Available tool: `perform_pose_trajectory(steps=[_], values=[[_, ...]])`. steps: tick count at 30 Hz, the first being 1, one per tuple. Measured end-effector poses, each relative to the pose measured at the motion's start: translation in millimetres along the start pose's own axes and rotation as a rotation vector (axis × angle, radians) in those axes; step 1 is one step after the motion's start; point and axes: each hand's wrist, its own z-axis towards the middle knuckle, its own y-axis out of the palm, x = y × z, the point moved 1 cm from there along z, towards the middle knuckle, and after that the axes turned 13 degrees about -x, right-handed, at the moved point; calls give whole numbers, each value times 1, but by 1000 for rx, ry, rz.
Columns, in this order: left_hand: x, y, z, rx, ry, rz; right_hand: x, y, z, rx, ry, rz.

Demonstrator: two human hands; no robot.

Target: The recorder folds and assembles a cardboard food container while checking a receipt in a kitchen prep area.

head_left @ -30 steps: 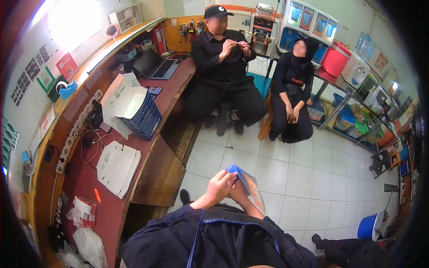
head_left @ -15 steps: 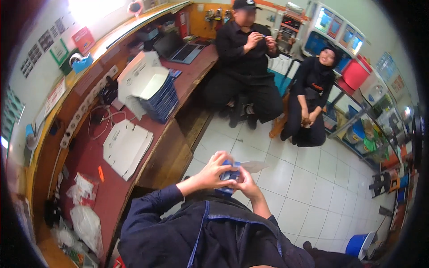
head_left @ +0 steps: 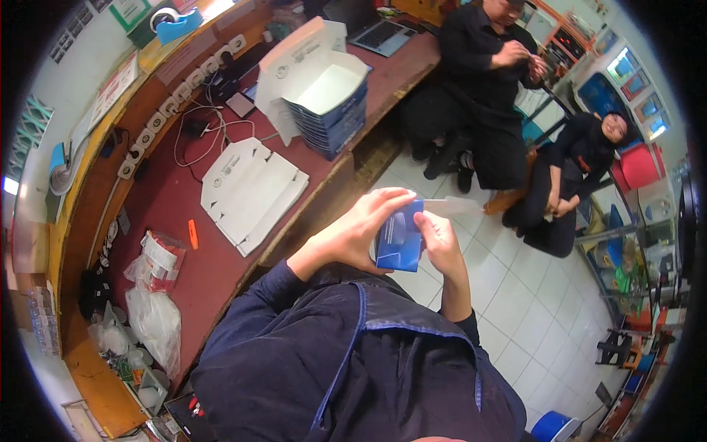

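Observation:
A blue cardboard box (head_left: pixel 399 239) is held in front of my body, with a pale flap (head_left: pixel 460 205) sticking out behind it to the right. My left hand (head_left: pixel 359 230) wraps round its left side, fingers over the top and thumb low. On the right side, my right hand (head_left: pixel 440 241) pinches the edge near the upper corner. To the left, on the red-topped bench (head_left: pixel 166 291), lies a flat white cardboard blank (head_left: pixel 254 190). Behind that stands a stack of nested blue boxes (head_left: pixel 329 121) with their white lids raised.
An orange cutter or marker (head_left: pixel 193 234) and plastic bags (head_left: pixel 156 324) lie on the bench at left. A row of sockets (head_left: pixel 177 92), white cables (head_left: pixel 213 136) and a laptop (head_left: pixel 383 37) are farther back. Two people sit beyond the tiled floor (head_left: pixel 508 295).
My view has turned left, so the bench and people appear farther right. The box in my hands has turned, and a broad blue side now shows between them.

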Motion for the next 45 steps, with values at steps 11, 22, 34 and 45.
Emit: perform_pose_trajectory(steps=[11, 22, 34, 45], values=[[-75, -81, -44, 143, -79, 154, -9, 54, 130, 25, 180, 105], [-118, -104, -40, 561, 619, 153, -1, -28, 182, 247, -118, -866], [-231, -189, -14, -358, -272, 747, -41, -72, 321, 85, -413, -943], [-246, -184, -35, -212, -131, 766, -54, -85, 402, -166, -248, -1147]])
